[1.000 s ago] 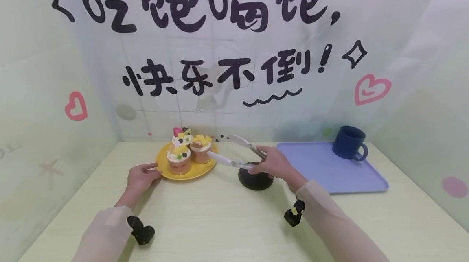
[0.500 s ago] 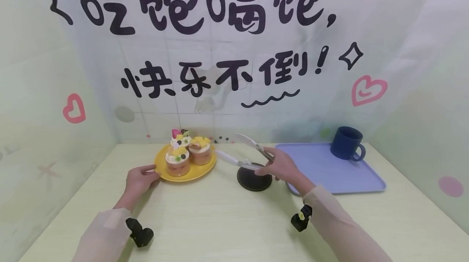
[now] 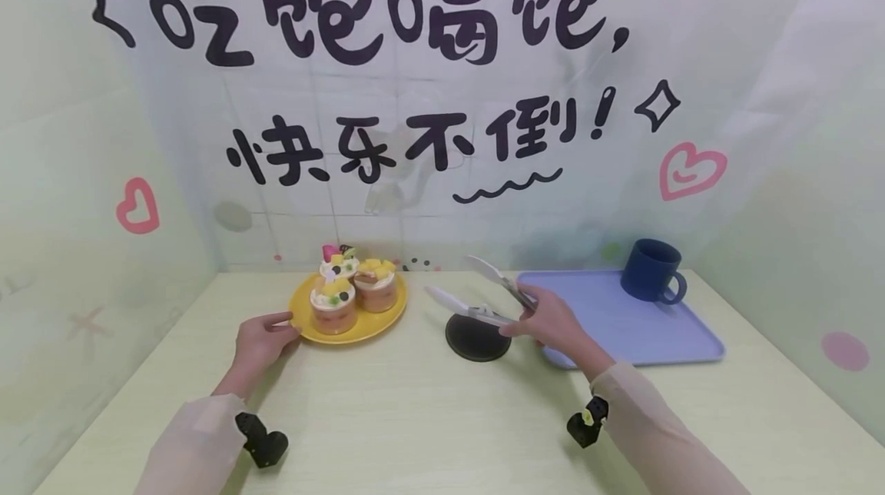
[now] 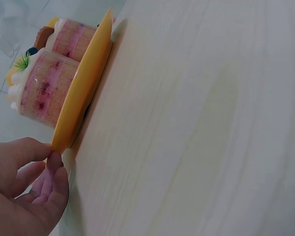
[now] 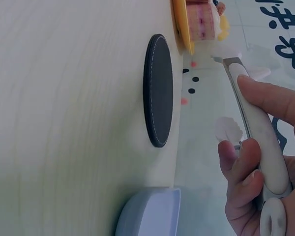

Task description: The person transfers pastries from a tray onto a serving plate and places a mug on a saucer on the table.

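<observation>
My left hand [image 3: 263, 345] pinches the near-left rim of a yellow plate [image 3: 376, 323] between thumb and fingers, as the left wrist view confirms. On the plate stand three cake cups: a front one [image 3: 334, 318], one to its right [image 3: 376, 297] and one behind [image 3: 339, 267], topped with cream and fruit. With thumb and curled fingers, my right hand [image 3: 553, 322] holds a pair of tongs [image 5: 263, 130] by the white-covered handles. Their pale tips point left, spread apart, above and behind a round black coaster [image 3: 478, 341]. Nothing is between the tips.
A light blue tray [image 3: 622, 333] lies at the right, partly behind my right hand and forearm. On its far right corner stands a dark blue mug [image 3: 648, 272], handle to the right. A printed backdrop [image 3: 429, 226] with large characters closes off the table's back.
My right hand and the tongs have moved right, away from the plate and toward the tray. The left hand keeps its pinch on the plate, which stays in place.
</observation>
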`<act>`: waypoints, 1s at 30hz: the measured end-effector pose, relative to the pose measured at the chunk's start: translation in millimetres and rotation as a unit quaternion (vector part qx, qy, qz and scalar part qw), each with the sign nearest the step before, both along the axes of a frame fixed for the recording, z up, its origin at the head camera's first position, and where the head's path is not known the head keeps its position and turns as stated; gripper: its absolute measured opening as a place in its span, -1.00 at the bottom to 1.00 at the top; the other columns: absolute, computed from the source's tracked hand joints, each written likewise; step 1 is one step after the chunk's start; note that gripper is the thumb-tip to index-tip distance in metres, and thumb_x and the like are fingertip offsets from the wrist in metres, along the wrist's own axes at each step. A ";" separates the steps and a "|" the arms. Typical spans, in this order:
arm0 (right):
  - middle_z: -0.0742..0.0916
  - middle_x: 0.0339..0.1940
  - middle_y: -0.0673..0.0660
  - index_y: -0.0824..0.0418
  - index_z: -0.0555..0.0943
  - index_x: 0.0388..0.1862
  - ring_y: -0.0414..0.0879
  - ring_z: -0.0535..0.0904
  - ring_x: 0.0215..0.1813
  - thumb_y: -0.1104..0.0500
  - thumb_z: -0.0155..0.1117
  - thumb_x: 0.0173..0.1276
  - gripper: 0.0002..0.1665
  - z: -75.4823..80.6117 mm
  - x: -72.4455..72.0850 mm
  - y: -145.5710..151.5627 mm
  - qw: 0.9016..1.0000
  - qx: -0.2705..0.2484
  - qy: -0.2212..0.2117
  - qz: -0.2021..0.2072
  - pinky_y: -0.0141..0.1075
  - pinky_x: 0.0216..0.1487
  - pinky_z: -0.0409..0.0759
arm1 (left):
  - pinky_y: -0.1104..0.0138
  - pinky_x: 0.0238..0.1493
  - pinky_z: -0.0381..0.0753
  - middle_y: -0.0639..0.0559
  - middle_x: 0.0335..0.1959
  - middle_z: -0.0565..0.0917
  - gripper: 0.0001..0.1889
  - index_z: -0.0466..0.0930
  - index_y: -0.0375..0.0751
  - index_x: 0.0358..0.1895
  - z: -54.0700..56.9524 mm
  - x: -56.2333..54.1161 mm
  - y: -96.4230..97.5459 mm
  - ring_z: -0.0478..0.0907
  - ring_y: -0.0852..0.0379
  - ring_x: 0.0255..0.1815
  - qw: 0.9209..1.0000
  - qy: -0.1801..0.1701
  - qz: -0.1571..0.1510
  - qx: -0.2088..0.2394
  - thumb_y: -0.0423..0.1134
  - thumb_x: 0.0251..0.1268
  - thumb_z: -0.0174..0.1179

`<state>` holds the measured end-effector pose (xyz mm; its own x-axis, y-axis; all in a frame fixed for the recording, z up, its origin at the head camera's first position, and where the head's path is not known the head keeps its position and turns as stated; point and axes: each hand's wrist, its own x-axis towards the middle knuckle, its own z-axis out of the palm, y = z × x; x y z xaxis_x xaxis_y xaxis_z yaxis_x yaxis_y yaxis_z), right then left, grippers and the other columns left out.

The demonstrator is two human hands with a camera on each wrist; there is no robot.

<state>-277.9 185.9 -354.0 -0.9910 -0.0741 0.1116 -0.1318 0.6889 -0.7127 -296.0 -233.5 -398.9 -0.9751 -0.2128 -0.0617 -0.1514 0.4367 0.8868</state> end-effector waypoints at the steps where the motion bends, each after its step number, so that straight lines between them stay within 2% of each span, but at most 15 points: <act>1: 0.60 -0.47 0.08 0.28 0.25 0.35 -0.16 0.33 -0.75 0.11 0.54 -0.15 0.06 -0.1 0.5 1.5 1.000 -0.001 -0.001 -0.001 -0.28 -0.70 0.40 | 0.43 -0.42 0.55 -0.37 -0.16 0.60 -0.49 0.31 -0.57 0.17 0.0 0.2 -0.1 0.57 0.18 -0.41 1.000 0.001 0.000 0.000 -0.33 0.19 0.14; 11: 0.63 -0.47 0.10 0.24 0.22 0.37 -0.13 0.37 -0.77 0.06 0.50 -0.09 0.05 -2.1 4.3 19.9 1.000 -0.001 -0.008 -0.023 -0.26 -0.69 0.44 | 0.44 -0.43 0.54 -0.37 -0.17 0.60 -0.49 0.31 -0.57 0.17 -0.7 1.3 0.3 0.56 0.20 -0.42 1.000 0.002 0.001 -0.008 -0.34 0.18 0.14; 21: 0.64 -0.46 0.11 0.26 0.19 0.38 -0.11 0.39 -0.78 0.04 0.49 -0.07 0.05 -5.7 9.2 41.1 0.999 0.007 -0.008 -0.043 -0.26 -0.71 0.42 | 0.46 -0.46 0.52 -0.35 -0.20 0.62 -0.49 0.31 -0.58 0.16 -1.5 0.5 0.5 0.54 0.23 -0.46 1.000 0.005 0.000 -0.007 -0.34 0.18 0.13; 30: 0.65 -0.43 0.12 0.25 0.17 0.40 -0.11 0.39 -0.76 -0.04 0.48 -0.07 0.09 -6.3 15.4 59.7 0.998 0.016 -0.021 -0.062 -0.27 -0.71 0.37 | 0.46 -0.45 0.53 -0.36 -0.16 0.60 -0.49 0.32 -0.55 0.17 -1.5 0.4 0.0 0.55 0.22 -0.43 1.000 -0.002 0.005 -0.004 -0.33 0.18 0.14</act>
